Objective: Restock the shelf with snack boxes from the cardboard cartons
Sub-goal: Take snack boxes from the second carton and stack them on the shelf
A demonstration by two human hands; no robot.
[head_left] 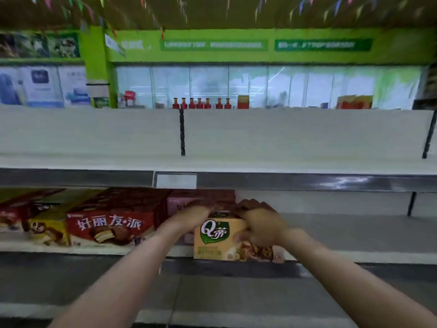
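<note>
A yellow snack box (221, 247) with a green Q logo stands at the front of the middle shelf (354, 255). My left hand (189, 217) grips its upper left side and my right hand (261, 227) grips its right side and top. Behind my right hand a brown box (254, 203) shows, partly hidden. To the left a pink box (176, 204) stands behind my left hand, beside a red chocolate-pie box (111, 223). No cardboard carton is in view.
More snack boxes (35, 223) fill the middle shelf's left end. The upper shelf (283, 143) is bare, with a black upright divider (182, 131). A white price tag (176, 180) sits on its front rail. Red bottles (201, 103) line a far counter.
</note>
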